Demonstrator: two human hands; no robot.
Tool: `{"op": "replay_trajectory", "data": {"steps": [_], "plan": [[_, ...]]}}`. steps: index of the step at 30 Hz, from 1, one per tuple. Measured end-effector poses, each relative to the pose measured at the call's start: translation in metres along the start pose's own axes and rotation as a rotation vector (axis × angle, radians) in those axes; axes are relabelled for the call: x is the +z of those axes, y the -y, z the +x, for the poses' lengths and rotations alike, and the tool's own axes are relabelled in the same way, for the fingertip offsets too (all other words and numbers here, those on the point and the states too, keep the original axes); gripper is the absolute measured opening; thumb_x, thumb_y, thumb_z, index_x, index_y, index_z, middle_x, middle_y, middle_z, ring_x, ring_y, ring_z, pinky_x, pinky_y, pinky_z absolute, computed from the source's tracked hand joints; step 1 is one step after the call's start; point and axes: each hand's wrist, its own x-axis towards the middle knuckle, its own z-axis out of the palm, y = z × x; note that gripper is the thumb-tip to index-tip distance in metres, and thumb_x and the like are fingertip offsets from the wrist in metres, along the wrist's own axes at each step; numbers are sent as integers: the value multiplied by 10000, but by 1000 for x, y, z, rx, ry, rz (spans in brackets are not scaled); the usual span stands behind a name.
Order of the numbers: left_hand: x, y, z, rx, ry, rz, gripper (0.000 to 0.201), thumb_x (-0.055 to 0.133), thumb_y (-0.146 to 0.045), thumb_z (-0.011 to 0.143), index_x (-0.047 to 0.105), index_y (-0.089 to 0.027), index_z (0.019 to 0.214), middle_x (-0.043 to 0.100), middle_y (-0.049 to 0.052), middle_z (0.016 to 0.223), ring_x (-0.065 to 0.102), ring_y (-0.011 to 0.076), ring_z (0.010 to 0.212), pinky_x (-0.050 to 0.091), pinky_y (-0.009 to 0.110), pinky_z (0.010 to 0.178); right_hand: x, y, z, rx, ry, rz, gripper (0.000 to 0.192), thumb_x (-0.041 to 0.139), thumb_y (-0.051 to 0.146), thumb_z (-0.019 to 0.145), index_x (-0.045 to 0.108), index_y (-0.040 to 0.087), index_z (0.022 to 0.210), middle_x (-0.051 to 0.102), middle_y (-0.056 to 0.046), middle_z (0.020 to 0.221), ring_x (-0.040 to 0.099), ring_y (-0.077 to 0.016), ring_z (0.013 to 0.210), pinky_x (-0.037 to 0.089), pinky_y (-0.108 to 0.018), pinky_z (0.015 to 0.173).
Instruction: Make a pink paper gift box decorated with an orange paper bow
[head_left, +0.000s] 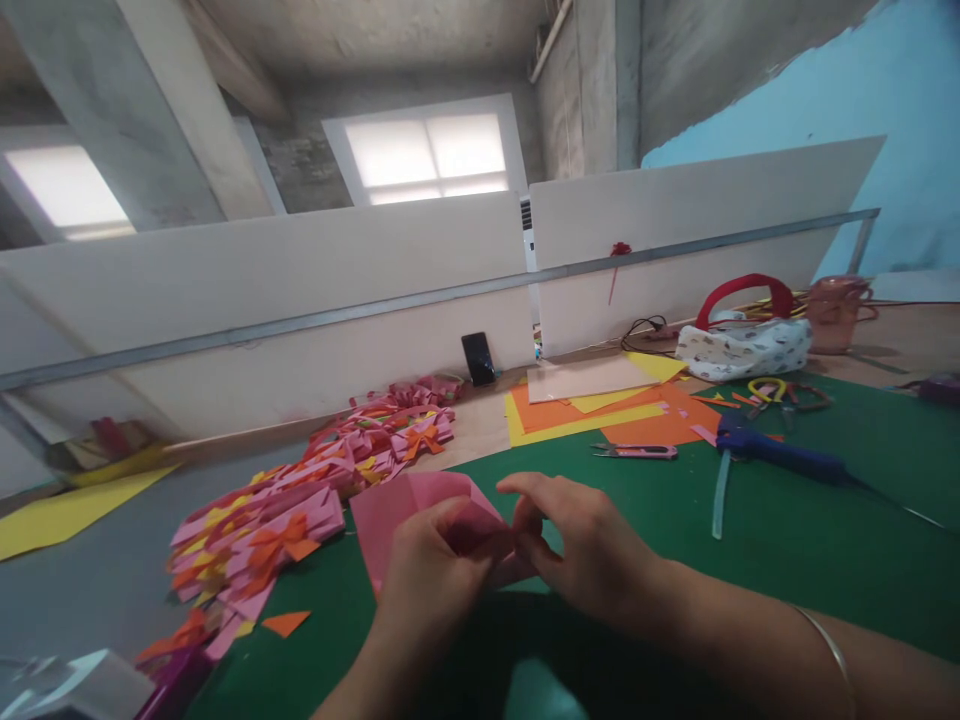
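Note:
A pink sheet of paper, partly folded, is held up just above the green mat. My left hand is closed on its near side, thumb over the paper. At the paper's right corner, my right hand pinches the edge between thumb and index finger. The fingertips of both hands nearly meet there. My left palm hides part of the sheet. To the left lies a long pile of pink paper pieces with orange bows and yellow bits. A loose orange scrap rests near it.
Pink thread snips lie beyond my right hand. A blue glue gun with a glue stick is further right. Orange and yellow sheets, a phone, a fabric basket and a pink jug stand along the back.

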Motion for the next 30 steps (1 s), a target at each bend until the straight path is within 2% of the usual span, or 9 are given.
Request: {"op": "replay_trajectory", "data": {"steps": [7, 14, 17, 21, 24, 27, 30], "plan": [[0, 4, 2, -1, 43, 18, 89, 606, -163, 599, 618, -158, 512, 598, -25, 488, 520, 96, 478, 380, 171, 441, -1, 4, 2, 27, -10, -6, 425, 489, 5, 663, 500, 150, 1062, 617, 0, 704, 564, -144, 649, 456, -278, 659], [-5, 2, 4, 20, 29, 10, 90, 590, -181, 642, 659, -157, 590, 658, -5, 573, 580, 114, 541, 422, 182, 498, -5, 2, 2, 115, 78, 76, 362, 512, 51, 738, 497, 177, 1077, 640, 2, 763, 581, -145, 712, 445, -280, 704], [-6, 1, 5, -6, 36, -3, 86, 603, -200, 638, 650, -152, 584, 650, -6, 562, 567, 111, 522, 409, 182, 475, -4, 1, 3, 133, 91, 101, 395, 505, 30, 713, 486, 163, 1084, 628, 11, 725, 574, -131, 655, 442, -250, 653], [-8, 3, 7, 15, 98, -21, 76, 581, -160, 633, 649, -147, 604, 652, -5, 578, 580, 116, 552, 430, 190, 514, -7, 1, 4, 173, 102, 116, 372, 509, 30, 706, 495, 163, 1053, 626, 19, 701, 567, -120, 623, 431, -229, 626], [-11, 6, 10, 41, 144, 0, 132, 536, -109, 630, 652, -147, 679, 664, -3, 636, 595, 124, 581, 441, 200, 528, -9, -2, 5, 194, 112, 110, 357, 498, 31, 728, 512, 173, 1055, 643, -6, 785, 584, -134, 722, 433, -244, 684], [-13, 11, 12, 57, 100, 97, 151, 549, -133, 644, 637, -149, 765, 667, 2, 677, 607, 148, 606, 450, 222, 523, -9, -6, 6, 223, 152, 102, 377, 511, 31, 716, 526, 176, 1063, 651, -16, 816, 590, -152, 747, 436, -263, 683], [-14, 15, 13, 158, -14, 239, 318, 587, -159, 643, 613, -172, 960, 677, 1, 768, 617, 163, 653, 472, 250, 572, -6, -9, 6, 260, 168, 144, 338, 507, 39, 717, 541, 181, 1022, 650, 6, 723, 587, -144, 660, 433, -256, 617]]}}
